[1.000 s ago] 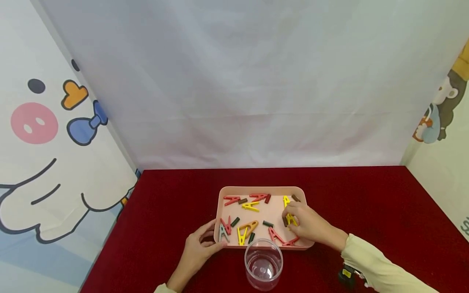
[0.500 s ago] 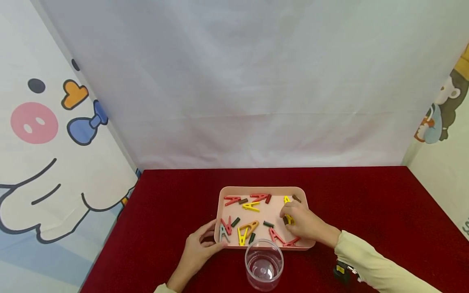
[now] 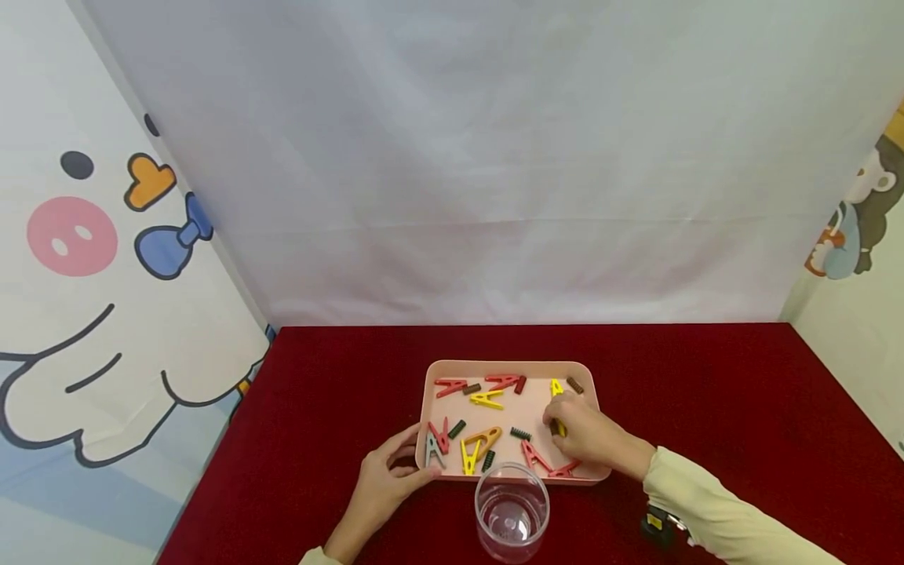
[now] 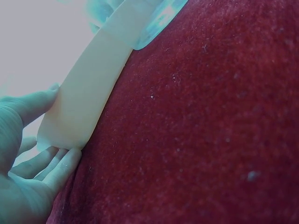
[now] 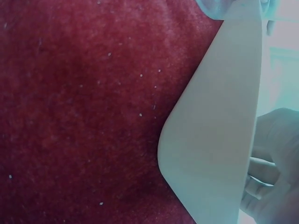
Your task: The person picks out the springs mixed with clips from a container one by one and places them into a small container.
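While the left hand (image 3: 387,479) grips the tray (image 3: 434,375) corner, right hand (image 3: 589,436) fingers pinch a yellow clip (image 3: 559,428) inside; cup (image 3: 512,512) before tray looks empty, clips unsorted.

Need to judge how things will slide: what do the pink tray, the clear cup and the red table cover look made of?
Pink rectangular tray: probably matte plastic, smooth rounded rim. Clear round cup: glossy see-through plastic or glass, cannot tell which. Dark red table cover: napped cloth, like felt or velvet, fuzzy with lint specks.

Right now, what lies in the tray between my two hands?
In the head view, clothespins lie in the tray between the left hand and right hand: an orange pin, a yellow pin, a red pin.
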Motion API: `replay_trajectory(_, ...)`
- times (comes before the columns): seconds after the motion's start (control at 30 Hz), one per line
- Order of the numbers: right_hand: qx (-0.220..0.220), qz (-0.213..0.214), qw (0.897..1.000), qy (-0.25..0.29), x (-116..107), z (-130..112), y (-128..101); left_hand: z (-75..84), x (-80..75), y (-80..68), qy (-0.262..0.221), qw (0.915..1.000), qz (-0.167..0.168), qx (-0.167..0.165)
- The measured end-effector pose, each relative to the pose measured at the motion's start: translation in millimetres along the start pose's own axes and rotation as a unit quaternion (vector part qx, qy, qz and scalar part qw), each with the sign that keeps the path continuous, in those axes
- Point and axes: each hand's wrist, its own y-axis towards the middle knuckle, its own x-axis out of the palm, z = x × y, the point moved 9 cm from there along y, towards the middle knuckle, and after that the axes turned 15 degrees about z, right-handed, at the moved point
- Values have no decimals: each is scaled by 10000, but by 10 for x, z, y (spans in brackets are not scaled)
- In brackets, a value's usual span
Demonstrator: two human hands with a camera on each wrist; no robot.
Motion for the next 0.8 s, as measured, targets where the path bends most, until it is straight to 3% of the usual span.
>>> replay_trajectory(0.17,216,19,9996,192,-24,28,-3,225,-11,-60,106,9999,-46,1)
replay_trajectory(0.27,270,77,9993,250,-40,44,0,260,-14,-74,186,9998,-53,-19)
replay_trajectory(0.37,226,117,9991,337,-63,41,-1,205,-7,-58,141,9999,-38,-6)
replay_trajectory(0.6,117,310,9978,566,-143,25,-22,-92,7,25,82,9999,73,40)
replay_trajectory(0.8,139,523,9959,729,-223,36,-55,-147,4,41,79,9999,51,49)
